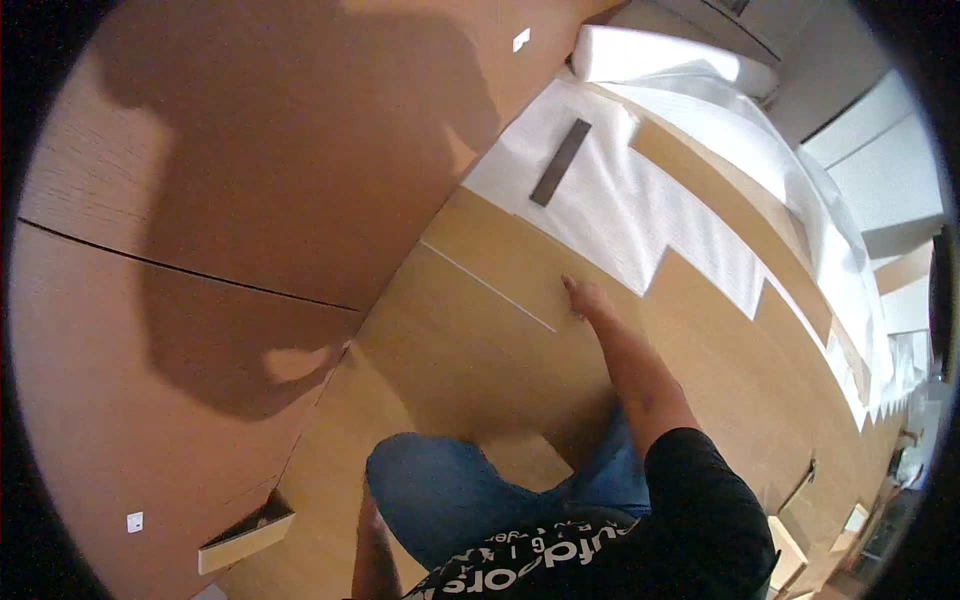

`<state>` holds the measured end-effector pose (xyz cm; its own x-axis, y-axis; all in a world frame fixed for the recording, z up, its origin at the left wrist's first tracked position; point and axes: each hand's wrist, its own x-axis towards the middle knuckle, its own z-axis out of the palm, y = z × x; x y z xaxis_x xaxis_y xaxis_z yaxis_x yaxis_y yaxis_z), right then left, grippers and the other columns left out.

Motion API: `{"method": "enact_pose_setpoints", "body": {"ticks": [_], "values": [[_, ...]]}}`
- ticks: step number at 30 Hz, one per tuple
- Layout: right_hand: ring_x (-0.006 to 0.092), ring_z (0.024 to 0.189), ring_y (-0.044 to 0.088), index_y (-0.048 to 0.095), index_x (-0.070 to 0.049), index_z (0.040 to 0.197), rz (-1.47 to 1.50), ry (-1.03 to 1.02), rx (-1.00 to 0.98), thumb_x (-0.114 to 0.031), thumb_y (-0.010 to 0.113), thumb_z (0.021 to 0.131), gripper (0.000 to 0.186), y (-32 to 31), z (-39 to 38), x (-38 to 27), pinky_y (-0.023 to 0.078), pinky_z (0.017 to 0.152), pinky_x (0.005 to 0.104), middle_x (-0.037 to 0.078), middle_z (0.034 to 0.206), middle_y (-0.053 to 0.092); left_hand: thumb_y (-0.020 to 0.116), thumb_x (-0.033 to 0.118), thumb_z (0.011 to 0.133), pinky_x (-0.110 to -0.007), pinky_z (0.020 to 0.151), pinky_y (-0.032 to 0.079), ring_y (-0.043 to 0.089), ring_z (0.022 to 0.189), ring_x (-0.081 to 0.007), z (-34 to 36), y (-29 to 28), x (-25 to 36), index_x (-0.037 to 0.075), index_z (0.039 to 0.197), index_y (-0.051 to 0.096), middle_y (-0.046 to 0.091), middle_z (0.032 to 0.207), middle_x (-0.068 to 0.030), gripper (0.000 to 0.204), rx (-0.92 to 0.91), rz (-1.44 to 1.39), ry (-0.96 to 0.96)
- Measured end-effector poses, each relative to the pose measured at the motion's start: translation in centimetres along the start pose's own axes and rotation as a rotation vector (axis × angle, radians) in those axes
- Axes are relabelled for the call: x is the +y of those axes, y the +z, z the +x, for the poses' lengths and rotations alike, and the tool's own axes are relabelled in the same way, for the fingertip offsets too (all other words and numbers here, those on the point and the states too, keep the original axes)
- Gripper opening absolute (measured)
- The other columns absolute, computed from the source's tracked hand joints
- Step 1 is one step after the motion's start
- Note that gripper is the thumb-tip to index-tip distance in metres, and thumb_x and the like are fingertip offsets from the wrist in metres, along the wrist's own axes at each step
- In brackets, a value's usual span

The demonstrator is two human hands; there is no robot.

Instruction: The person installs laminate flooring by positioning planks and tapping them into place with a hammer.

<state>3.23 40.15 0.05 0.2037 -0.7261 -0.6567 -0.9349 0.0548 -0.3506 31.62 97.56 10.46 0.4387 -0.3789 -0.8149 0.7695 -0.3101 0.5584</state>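
Note:
My right hand (588, 298) rests on a light-brown floor plank (500, 240) near its edge beside the white underlay (610, 215). Its thumb and fingers look apart, with nothing visible in them. A thin pale line, perhaps an open joint, runs along the plank just left of this hand. Beyond it, a flat dark bar (560, 162) lies on the underlay. Of my left arm (374, 550) only part shows, low down beside my bent knee (430, 490). The left hand's fingers are hidden.
A brown wall panel (250, 200) with a dark seam stands along the left. An offcut (245, 545) leans at its foot. A roll of white underlay (665, 57) lies at the far edge. The planks' ends form steps on the right, with loose wood pieces (788, 550) at lower right.

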Motion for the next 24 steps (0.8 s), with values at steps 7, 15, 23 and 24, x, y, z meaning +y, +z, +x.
{"method": "enact_pose_setpoints", "body": {"ticks": [7, 15, 23, 24], "values": [[0.0361, 0.094, 0.071, 0.066, -0.001, 0.115, -0.161, -0.193, 0.278, -0.062, 0.043, 0.102, 0.067, -5.0, -5.9, 8.7, 0.055, 0.085, 0.051, 0.024, 0.102, 0.072, 0.064, 0.024, 0.096, -0.039, 0.098, 0.047, 0.062, 0.111, -0.025, -13.7, 19.3, 12.9, 0.005, 0.117, 0.066, 0.067, 0.119, -0.0109, 0.028, 0.058, 0.632, 0.912], [0.0354, 0.113, 0.064, 0.071, -0.006, 0.114, -0.248, -0.209, 0.547, -0.052, 0.052, 0.101, 0.052, -8.9, -31.6, 16.9, 0.048, 0.1, 0.0498, 0.02, 0.114, 0.07, 0.06, 0.016, 0.093, -0.044, 0.098, 0.048, 0.065, 0.106, -0.0378, -21.1, 29.4, 13.2, 0.002, 0.11, 0.072, 0.072, 0.105, -0.0187, 0.025, -0.529, 1.685, 1.307], [0.0356, 0.115, 0.062, 0.074, -0.006, 0.1, 0.019, 0.076, 0.169, -0.046, 0.051, 0.1, 0.046, -17.9, -56.2, 20.9, 0.047, 0.102, 0.0498, 0.016, 0.112, 0.071, 0.06, 0.02, 0.092, -0.046, 0.086, 0.053, 0.069, 0.095, -0.0411, -21.4, 30.0, 14.9, 0.003, 0.101, 0.075, 0.073, 0.1, -0.0211, 0.024, -0.734, 1.698, 0.588], [0.0361, 0.114, 0.062, 0.075, -0.007, 0.1, 0.07, 0.106, 0.172, -0.046, 0.05, 0.099, 0.046, -19.1, -58.5, 21.5, 0.047, 0.102, 0.0499, 0.017, 0.113, 0.07, 0.059, 0.021, 0.093, -0.047, 0.085, 0.054, 0.069, 0.092, -0.0416, -20.5, 29.8, 14.7, 0.004, 0.101, 0.076, 0.072, 0.1, -0.0221, 0.025, -0.792, 1.721, 0.58]]}}
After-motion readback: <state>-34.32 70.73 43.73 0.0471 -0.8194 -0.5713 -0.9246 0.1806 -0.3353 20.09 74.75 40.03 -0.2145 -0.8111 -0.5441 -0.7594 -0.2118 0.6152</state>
